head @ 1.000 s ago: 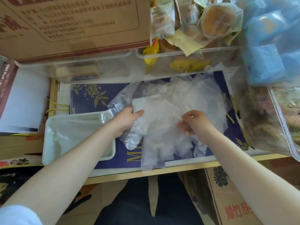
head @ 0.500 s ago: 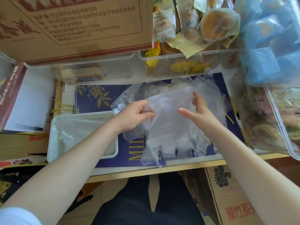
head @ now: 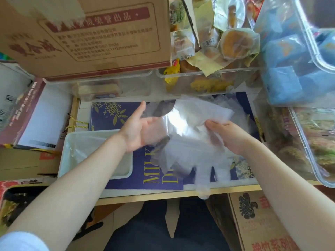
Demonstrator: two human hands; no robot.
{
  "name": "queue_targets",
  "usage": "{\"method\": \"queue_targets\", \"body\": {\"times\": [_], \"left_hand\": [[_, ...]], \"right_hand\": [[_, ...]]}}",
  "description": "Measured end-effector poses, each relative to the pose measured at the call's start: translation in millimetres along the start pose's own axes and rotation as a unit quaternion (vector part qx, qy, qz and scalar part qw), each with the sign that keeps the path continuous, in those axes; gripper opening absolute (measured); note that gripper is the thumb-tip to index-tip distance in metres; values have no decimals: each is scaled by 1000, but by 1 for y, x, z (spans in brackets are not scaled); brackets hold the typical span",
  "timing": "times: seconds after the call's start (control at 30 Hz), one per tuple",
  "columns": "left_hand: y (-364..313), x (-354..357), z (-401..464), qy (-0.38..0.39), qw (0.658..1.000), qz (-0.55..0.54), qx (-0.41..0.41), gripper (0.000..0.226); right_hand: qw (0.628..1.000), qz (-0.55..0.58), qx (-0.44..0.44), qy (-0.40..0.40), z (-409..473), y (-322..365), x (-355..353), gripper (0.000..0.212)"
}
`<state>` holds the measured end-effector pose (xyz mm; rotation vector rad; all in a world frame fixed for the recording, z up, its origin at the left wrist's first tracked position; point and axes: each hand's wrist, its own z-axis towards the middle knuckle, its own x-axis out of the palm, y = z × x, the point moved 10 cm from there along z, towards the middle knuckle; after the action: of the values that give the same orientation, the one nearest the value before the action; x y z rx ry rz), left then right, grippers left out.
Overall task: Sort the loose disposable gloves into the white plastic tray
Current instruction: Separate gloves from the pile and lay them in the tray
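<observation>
A bundle of clear disposable gloves [head: 190, 142] is held just above a navy gift bag [head: 112, 113]. Its glove fingers hang down past the table's front edge. My left hand [head: 137, 131] lies flat with the palm turned up under the bundle's left side; its fingers show through the plastic and the thumb points away from me. My right hand [head: 228, 136] grips the bundle's right edge with curled fingers. The white plastic tray [head: 72, 142] sits to the left under my left forearm, with some clear plastic lying inside it.
A large cardboard box [head: 90, 37] overhangs the back left. Clear bins of wrapped snacks [head: 208, 78] line the back. Blue packets [head: 299, 69] and another clear bin [head: 317, 142] crowd the right. A printed carton [head: 262, 223] stands on the floor by my knees.
The glove bundle has come up off the bag. My left hand has turned palm-up beneath it, and my right hand has gone from flat fingers to a grip on its right edge.
</observation>
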<state>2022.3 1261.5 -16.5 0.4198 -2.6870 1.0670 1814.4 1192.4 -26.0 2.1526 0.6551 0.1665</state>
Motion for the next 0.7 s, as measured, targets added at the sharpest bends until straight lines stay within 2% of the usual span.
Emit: {"method": "queue_targets", "body": {"times": [0.03, 0.07, 0.17, 0.2, 0.3, 0.33, 0.37, 0.43, 0.47, 0.53, 0.6, 0.67, 0.7], "left_hand": [[15, 0, 0, 17, 996, -85, -29, 75], [25, 0, 0, 27, 992, -119, -34, 79], [49, 5, 5, 35, 996, -73, -24, 97], [51, 11, 6, 42, 998, -46, -19, 92], [50, 28, 6, 42, 993, 108, 27, 30], [51, 33, 5, 35, 987, 155, 29, 17], [56, 32, 7, 21, 981, 190, 24, 10], [64, 22, 5, -21, 966, 258, 3, 11], [68, 14, 4, -40, 948, 317, -8, 15], [65, -1, -1, -72, 881, 467, -21, 25], [38, -12, -9, -161, 825, 541, 28, 22], [-3, -10, -18, -241, 825, 491, 142, 20], [-17, -2, -16, -235, 833, 463, 189, 33]], "right_hand": [[1000, 10, 4, -5, 1, -6, -1, 29], [999, 34, 10, -11, 2, -11, -1, 23], [992, 123, 34, -10, 2, -21, 3, 16], [988, 147, 43, 2, 3, -23, 7, 16], [971, 234, 49, 26, 9, -28, 10, 16], [968, 244, 48, 27, 10, -28, 9, 16], [969, 243, 47, 21, 11, -28, 6, 17], [974, 223, 49, 7, 12, -30, 0, 18], [977, 206, 54, 1, 12, -33, -3, 16], [986, 157, 56, -16, 13, -35, -12, 14], [993, 105, 50, -14, 14, -35, -17, 22], [998, 49, 42, 14, 11, -33, -13, 23], [999, 20, 38, 33, 8, -30, -10, 19]]}}
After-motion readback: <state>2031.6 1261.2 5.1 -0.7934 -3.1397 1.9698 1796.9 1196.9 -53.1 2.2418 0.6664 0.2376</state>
